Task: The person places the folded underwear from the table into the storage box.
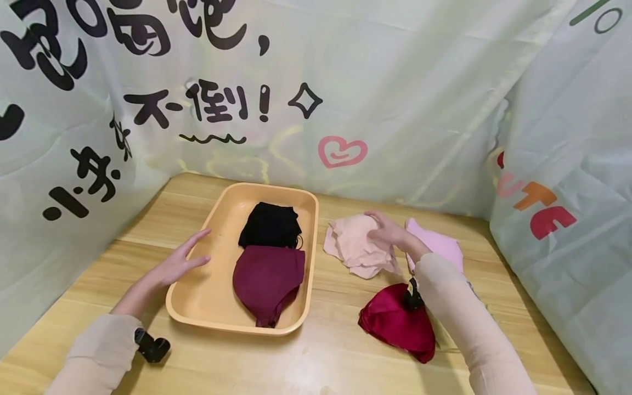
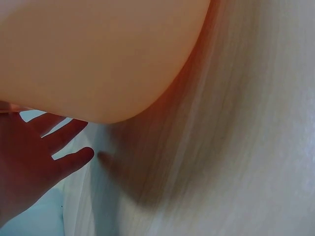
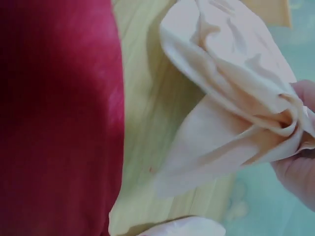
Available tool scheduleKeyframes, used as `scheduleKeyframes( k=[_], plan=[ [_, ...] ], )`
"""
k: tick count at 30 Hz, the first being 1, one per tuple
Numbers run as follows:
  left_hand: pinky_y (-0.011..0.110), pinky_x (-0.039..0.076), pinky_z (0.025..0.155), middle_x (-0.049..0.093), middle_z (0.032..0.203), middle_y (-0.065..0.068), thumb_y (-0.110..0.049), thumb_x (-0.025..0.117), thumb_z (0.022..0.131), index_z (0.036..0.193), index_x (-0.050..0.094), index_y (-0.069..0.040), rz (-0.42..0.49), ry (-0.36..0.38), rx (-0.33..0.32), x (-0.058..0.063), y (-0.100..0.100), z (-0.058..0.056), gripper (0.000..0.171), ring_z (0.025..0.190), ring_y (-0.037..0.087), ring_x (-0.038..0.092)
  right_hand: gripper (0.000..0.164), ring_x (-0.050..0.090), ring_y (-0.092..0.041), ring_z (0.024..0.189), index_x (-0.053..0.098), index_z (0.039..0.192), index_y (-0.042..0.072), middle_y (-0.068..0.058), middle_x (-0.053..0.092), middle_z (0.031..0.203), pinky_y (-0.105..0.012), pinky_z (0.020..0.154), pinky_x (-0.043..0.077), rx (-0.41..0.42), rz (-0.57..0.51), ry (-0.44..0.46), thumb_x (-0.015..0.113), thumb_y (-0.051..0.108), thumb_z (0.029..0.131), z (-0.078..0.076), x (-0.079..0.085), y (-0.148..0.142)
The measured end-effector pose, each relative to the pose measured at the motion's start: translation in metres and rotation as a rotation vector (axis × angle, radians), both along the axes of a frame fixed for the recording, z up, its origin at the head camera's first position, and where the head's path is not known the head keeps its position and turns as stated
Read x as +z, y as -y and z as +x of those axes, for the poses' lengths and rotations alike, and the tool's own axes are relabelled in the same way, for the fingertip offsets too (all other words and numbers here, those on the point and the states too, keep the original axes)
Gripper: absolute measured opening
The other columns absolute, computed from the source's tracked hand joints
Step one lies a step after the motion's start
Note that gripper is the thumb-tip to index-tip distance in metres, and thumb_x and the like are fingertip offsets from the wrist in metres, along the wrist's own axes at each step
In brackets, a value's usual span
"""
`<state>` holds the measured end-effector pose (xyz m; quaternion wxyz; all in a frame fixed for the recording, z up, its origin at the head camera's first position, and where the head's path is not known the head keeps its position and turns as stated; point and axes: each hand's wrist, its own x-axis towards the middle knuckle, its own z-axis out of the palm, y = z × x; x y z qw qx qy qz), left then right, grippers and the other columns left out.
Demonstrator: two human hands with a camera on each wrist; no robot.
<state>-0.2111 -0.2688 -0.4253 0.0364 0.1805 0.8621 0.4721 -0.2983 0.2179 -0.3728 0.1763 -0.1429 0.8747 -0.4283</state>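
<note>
One left hand (image 1: 173, 266), fingers splayed, was at the left rim of the peach-orange tray (image 1: 209, 291). Open room ran down the tray's left side; a folded black garment (image 1: 269, 225) and, nearer, a folded maroon bra (image 1: 266, 277) lay toward its right wall. Past that edge, a strip of worktop (image 1: 340, 334) parted the tray from the pale pink cloth (image 1: 356, 241), pinched by the right hand (image 1: 392, 233). Nearer lay a crimson satin garment (image 1: 395, 326); farther right, lilac cloth (image 1: 441, 248).

The peach garment (image 1: 356, 238) is thin, crumpled matt cloth, the crimson bra (image 1: 395, 323) glossy and satin-like. The tray (image 1: 197, 296) looks smooth plastic, the counter (image 1: 326, 351) wood-grained with a soft sheen.
</note>
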Motion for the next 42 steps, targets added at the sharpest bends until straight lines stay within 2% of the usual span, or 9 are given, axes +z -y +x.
scheduleKeyframes(
  k=[3,6,9,13,16,20,23,33,42],
  plan=[
    [0.068,0.009,0.100,0.016,0.144,0.032,-0.013,0.055,0.089,0.142,0.019,0.003,0.002,0.001,0.003,-0.001,0.001,0.000,0.066,0.131,0.052,0.008,0.060,0.029,-0.044,0.123,0.021,0.141,-0.001,-0.030,0.014,0.144,-0.049,0.098,0.032,-0.020,-0.082,-0.007,0.048,-0.001,0.088,0.004,0.007,0.003],
    [0.068,0.008,0.100,0.015,0.144,0.032,-0.013,0.055,0.089,0.143,0.018,0.003,0.009,0.005,0.001,-0.001,0.001,0.000,0.066,0.131,0.052,0.007,0.057,0.031,-0.041,0.124,0.024,0.141,0.000,-0.026,0.016,0.146,-0.046,0.098,0.035,-0.059,-0.155,-0.039,0.048,-0.001,0.089,0.005,0.009,0.005],
    [0.068,0.008,0.100,0.016,0.144,0.032,-0.012,0.055,0.089,0.142,0.018,0.003,0.009,0.001,0.000,-0.002,0.002,-0.001,0.066,0.131,0.052,0.008,0.055,0.032,-0.039,0.125,0.031,0.139,-0.001,-0.022,0.023,0.146,-0.043,0.098,0.036,-0.134,-0.228,-0.102,0.050,0.000,0.088,0.004,0.009,0.007],
    [0.068,0.008,0.100,0.017,0.144,0.031,-0.012,0.055,0.089,0.142,0.019,0.003,0.002,-0.004,0.001,-0.001,0.003,-0.001,0.066,0.131,0.052,0.008,0.049,0.034,-0.029,0.124,0.039,0.135,-0.001,-0.017,0.029,0.145,-0.024,0.090,0.039,-0.251,-0.313,-0.157,0.052,0.002,0.087,0.006,0.017,0.014],
    [0.068,0.008,0.100,0.016,0.144,0.031,-0.013,0.055,0.089,0.142,0.018,0.003,0.007,0.000,-0.002,-0.001,0.003,-0.001,0.066,0.131,0.052,0.007,0.046,0.041,-0.021,0.115,0.042,0.133,-0.001,-0.014,0.033,0.143,-0.014,0.080,0.041,-0.315,-0.386,-0.165,0.052,0.003,0.088,0.006,0.023,0.020],
    [0.069,0.007,0.099,0.015,0.145,0.032,-0.013,0.055,0.089,0.142,0.018,0.003,0.016,0.005,-0.003,0.000,0.003,-0.001,0.067,0.131,0.052,0.006,0.046,0.052,-0.010,0.092,0.042,0.133,-0.001,-0.015,0.037,0.138,-0.013,0.072,0.047,-0.357,-0.494,-0.165,0.053,0.003,0.088,0.007,0.032,0.030],
    [0.069,0.007,0.099,0.014,0.145,0.032,-0.013,0.054,0.089,0.143,0.017,0.003,0.016,0.010,-0.003,-0.001,0.004,0.000,0.067,0.131,0.052,0.005,0.047,0.052,-0.004,0.088,0.042,0.134,0.001,-0.012,0.034,0.141,-0.013,0.072,0.048,-0.366,-0.537,-0.179,0.053,0.003,0.088,0.009,0.039,0.039],
    [0.070,0.007,0.098,0.012,0.146,0.031,-0.014,0.054,0.090,0.144,0.016,0.001,0.012,0.027,-0.001,0.000,0.005,0.002,0.068,0.131,0.052,0.004,0.045,0.055,-0.006,0.085,0.044,0.131,-0.001,-0.014,0.043,0.135,-0.015,0.068,0.050,-0.336,-0.644,-0.221,0.055,-0.002,0.087,0.013,0.057,0.076],
    [0.069,0.007,0.099,0.014,0.146,0.030,-0.014,0.054,0.090,0.144,0.016,0.001,0.015,0.017,-0.009,-0.001,0.003,-0.001,0.068,0.132,0.051,0.005,0.044,0.054,-0.008,0.086,0.047,0.129,0.000,-0.015,0.045,0.134,-0.015,0.068,0.050,-0.272,-0.659,-0.201,0.056,-0.001,0.087,0.011,0.052,0.115]
  ],
)
